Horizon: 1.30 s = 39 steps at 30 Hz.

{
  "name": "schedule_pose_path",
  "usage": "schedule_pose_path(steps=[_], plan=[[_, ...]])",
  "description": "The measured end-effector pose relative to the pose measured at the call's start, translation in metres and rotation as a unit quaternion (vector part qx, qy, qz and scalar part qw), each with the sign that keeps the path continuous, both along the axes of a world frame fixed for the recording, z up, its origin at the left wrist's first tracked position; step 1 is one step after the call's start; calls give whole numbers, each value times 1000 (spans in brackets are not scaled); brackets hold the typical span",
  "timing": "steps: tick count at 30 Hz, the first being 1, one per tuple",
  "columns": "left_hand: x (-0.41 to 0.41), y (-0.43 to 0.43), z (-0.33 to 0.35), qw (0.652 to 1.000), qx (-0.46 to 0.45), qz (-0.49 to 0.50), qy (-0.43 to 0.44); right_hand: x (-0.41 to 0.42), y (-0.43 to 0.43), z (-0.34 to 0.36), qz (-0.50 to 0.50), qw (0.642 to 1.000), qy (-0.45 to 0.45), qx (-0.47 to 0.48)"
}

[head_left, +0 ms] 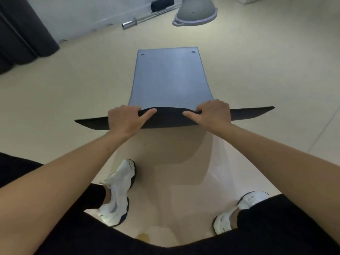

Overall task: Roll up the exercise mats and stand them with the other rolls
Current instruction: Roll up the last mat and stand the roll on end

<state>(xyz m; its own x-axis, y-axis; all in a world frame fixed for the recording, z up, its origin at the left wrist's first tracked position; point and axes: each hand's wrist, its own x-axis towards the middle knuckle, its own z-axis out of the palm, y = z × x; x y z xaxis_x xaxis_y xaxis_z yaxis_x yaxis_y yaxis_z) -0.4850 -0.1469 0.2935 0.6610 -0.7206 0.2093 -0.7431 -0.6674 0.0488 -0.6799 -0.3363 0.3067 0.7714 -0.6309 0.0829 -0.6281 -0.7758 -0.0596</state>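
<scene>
A grey-blue exercise mat [169,78] lies flat on the pale floor and runs away from me, with two eyelet holes at its far end. Its near edge is lifted off the floor and shows a dark underside. My left hand [125,120] grips that raised edge left of centre, fingers curled over the top and thumb under. My right hand [214,115] holds the same edge right of centre in the same way. Dark rolled mats [24,37] stand upright against the wall at the far left.
A grey half-ball balance trainer [196,12] sits at the far centre-right. A chrome barbell [147,18] lies along the wall beside a black foam roller [161,3]. My white shoes [117,192] stand on the floor below the lifted edge.
</scene>
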Motion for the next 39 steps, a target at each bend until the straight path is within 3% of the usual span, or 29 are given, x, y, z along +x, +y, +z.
schedule_pose_path(steps=[5, 10, 16, 23, 30, 35, 37, 39], plan=[[3, 47, 37, 997, 68, -27, -1, -1, 31, 21, 46, 998, -5, 52], [19, 76, 16, 995, 83, -33, 50, 23, 48, 22, 72, 988, 16, 138], [42, 67, -45, 980, 123, -29, 152, 39, 56, -39, 77, 991, 74, 84], [39, 35, -114, 953, 204, -35, 220, 2, 63, -134, 183, 983, 11, -20], [30, 46, -175, 916, 273, -7, 294, -29, 98, -203, 177, 976, 124, 35], [39, 41, -190, 885, 338, -18, 321, -36, 108, -233, 221, 948, 225, 52], [36, 38, -200, 893, 330, -34, 304, -33, 99, -241, 219, 941, 249, 69], [25, 41, -207, 924, 278, -60, 256, -25, 90, -249, 225, 936, 257, 90]])
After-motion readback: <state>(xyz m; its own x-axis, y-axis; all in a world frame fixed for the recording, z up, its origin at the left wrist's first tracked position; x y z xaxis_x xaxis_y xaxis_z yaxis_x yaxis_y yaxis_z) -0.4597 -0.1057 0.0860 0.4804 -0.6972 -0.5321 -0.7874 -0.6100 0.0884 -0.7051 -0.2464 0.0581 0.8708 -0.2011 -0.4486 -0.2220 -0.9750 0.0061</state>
